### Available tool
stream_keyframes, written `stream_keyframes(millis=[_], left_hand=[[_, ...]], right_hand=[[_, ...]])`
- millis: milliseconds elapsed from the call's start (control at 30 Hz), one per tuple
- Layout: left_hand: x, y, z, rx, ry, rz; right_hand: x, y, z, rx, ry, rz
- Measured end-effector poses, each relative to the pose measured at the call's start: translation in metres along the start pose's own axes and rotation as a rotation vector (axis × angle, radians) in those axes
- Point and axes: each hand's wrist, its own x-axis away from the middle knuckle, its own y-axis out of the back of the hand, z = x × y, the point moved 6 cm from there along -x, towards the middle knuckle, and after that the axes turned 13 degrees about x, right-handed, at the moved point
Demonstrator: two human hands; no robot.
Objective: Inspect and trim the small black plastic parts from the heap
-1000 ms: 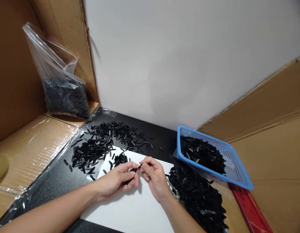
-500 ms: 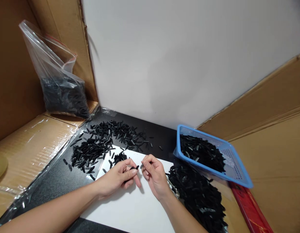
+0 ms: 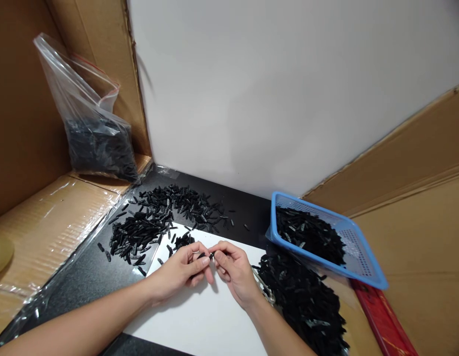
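Note:
Above a white sheet [image 3: 200, 321], my two hands meet at the fingertips. My left hand [image 3: 192, 267] is closed, pinching a small black elongated piece [image 3: 202, 256] between thumb and fingers. Closed as well, my right hand [image 3: 233, 269] has thumb and forefinger at the right end of the black piece; whether it pinches a second piece is hidden by the fingers. A small heap of black pieces [image 3: 184, 241] lies on the sheet just behind my left hand. To the right of my right wrist, a metal tool [image 3: 266, 291] is partly covered by a large black pile [image 3: 303, 301].
Two loose piles of black pieces [image 3: 140, 232] spread over the dark table at the left. A blue basket [image 3: 363, 247] of black strips stands right, beside a red bar [image 3: 381, 316]. A clear zip bag [image 3: 99, 143] leans on cardboard [image 3: 418, 227] walls' left counterpart.
My right hand has moved slightly left, so its fingertips now meet the piece at my left fingertips. Before, a small gap lay between the hands. The view has shifted slightly.

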Motion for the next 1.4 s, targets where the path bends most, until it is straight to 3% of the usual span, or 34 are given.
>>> stream_keyframes(millis=[367, 767, 933, 1200, 1400], left_hand=[[-0.0010, 0.0005, 0.0026, 0.015, -0.002, -0.027], [-0.0001, -0.0012, 0.0018, -0.110, 0.023, -0.015], [0.0001, -0.0023, -0.0005, -0.106, -0.012, -0.012], [0.0006, -0.0042, -0.0042, -0.079, -0.057, 0.018], [0.0029, -0.0034, -0.0001, 0.029, 0.018, -0.043]], right_hand=[[-0.0018, 0.0064, 0.0015, -0.073, -0.016, -0.098], [-0.0021, 0.0056, 0.0031, -0.094, -0.003, -0.077], [-0.0003, 0.0016, 0.0062, -0.130, 0.026, -0.005], [0.0028, -0.0016, 0.0008, 0.193, 0.041, 0.016], [0.0001, 0.0019, 0.0024, 0.126, 0.076, -0.034]])
